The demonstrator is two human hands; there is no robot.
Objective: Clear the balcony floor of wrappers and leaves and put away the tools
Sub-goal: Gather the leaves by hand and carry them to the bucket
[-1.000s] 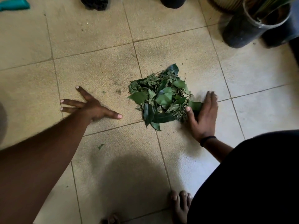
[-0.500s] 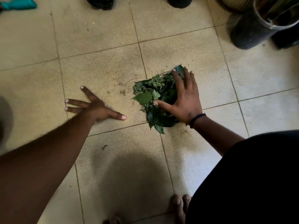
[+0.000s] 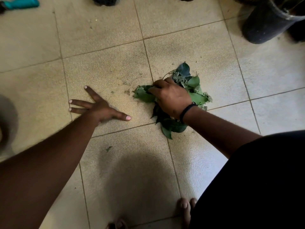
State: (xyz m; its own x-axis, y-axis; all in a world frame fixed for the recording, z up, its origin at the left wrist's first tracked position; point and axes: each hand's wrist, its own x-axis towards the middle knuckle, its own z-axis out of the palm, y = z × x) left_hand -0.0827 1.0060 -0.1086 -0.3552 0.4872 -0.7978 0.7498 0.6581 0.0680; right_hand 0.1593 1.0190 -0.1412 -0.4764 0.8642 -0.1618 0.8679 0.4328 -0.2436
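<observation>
Head view — two hands, one leaf pile (image 3: 194, 90).

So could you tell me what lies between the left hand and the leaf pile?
Head view: bare floor tile with small leaf crumbs between left hand and leaf pile.

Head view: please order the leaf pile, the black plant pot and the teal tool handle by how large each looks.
1. leaf pile, partly covered by the right hand
2. black plant pot, cut by the frame edge, so its rank against the pile is unsure
3. teal tool handle, also cut off
</observation>
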